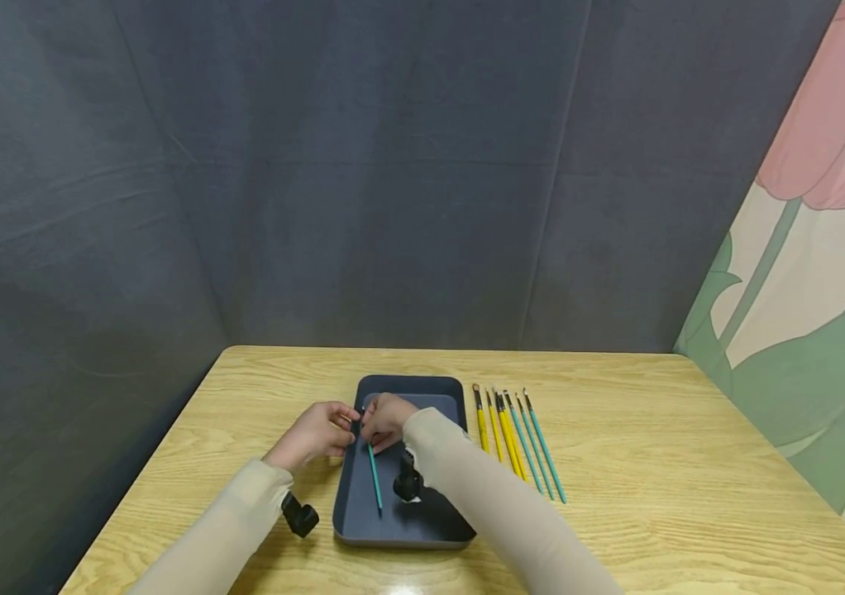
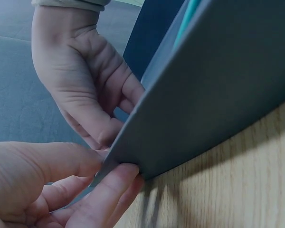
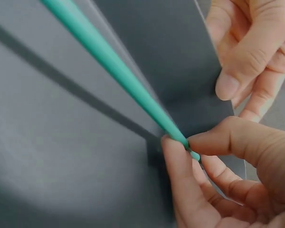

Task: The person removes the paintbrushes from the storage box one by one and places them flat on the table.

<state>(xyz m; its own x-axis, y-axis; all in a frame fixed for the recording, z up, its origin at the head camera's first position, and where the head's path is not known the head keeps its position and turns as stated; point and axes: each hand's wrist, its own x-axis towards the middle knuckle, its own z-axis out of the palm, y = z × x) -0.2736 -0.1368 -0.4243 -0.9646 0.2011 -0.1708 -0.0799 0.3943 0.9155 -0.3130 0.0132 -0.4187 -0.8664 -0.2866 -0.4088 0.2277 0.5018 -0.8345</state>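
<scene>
A dark grey rectangular tray (image 1: 358,521) lies on the wooden table. Inside it, along the left wall, is a paintbrush with a teal handle (image 3: 118,73). My right hand (image 1: 387,417) reaches into the tray and pinches this brush between thumb and fingers near one end of the handle, by the far left part of the tray. The brush's bristle end is hidden by my fingers. At the outside of the left wall, my left hand (image 1: 318,434) pinches the tray's rim, thumb at the edge and fingers against the outer side, as the left wrist view shows.
Right of the tray lies a row of several paintbrushes, yellow-handled ones (image 1: 509,438) nearer the tray and teal-handled ones (image 1: 546,450) farther right. A dark curtain (image 1: 393,182) hangs behind the table (image 1: 690,479). A wall with a painted tulip (image 1: 817,124) stands at the right.
</scene>
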